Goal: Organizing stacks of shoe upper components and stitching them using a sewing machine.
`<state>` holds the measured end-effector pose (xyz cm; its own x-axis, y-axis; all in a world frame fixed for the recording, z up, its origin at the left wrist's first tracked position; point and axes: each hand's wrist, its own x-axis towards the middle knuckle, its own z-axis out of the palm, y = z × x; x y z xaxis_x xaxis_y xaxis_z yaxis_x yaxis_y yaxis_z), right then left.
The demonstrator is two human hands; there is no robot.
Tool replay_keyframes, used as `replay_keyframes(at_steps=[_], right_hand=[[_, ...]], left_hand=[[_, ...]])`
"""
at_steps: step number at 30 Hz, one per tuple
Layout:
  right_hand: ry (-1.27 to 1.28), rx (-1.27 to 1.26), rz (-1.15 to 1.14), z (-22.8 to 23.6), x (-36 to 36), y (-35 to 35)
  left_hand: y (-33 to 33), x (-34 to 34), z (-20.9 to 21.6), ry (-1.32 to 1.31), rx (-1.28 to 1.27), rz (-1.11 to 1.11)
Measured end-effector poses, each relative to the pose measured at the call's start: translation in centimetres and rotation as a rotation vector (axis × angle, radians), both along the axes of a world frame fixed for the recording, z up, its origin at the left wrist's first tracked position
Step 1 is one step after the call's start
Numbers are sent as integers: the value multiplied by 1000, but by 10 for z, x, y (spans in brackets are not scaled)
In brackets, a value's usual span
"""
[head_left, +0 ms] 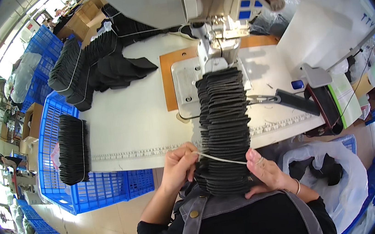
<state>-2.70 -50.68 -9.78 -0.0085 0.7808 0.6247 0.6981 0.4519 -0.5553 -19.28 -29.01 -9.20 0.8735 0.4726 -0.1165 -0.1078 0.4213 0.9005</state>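
Black fabric pieces form a long stack (pixel 224 126) that runs from the sewing machine (pixel 214 26) across the tabletop (pixel 137 118) and over its near edge into my lap. From the head view, my left hand (pixel 178 163) pinches a pale string (pixel 220 159) shut between thumb and fingers, and my right hand (pixel 264 173) has the other end in a closed grip, so the string lies taut across the stack's near end; I judge this keeps the pieces bundled. The right palm also rests against the stack's side, steadying it.

Scissors (pixel 282 99) lie just right of the stack, near the tabletop edge. Left of the stack the white surface is bare up to a blue crate (pixel 90 193), where another bundle (pixel 73 148) sits. More bundles (pixel 89 65) are piled at the far left corner. A white bag (pixel 341 169) stands by my right elbow.
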Motion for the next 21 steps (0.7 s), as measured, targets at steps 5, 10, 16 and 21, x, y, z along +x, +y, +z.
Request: replay_keyframes(at_steps=[5, 10, 16, 21], right_hand=[[112, -97, -13, 11, 19, 2], [13, 8, -329, 18, 29, 22], [350, 62, -557, 30, 21, 40], [303, -237, -492, 53, 31, 32]], left_hand=[[1, 1, 10, 39, 33, -52], [-3, 9, 25, 171, 511, 50], [3, 24, 37, 134, 1092, 133], [11, 36, 48, 239, 1240, 170]])
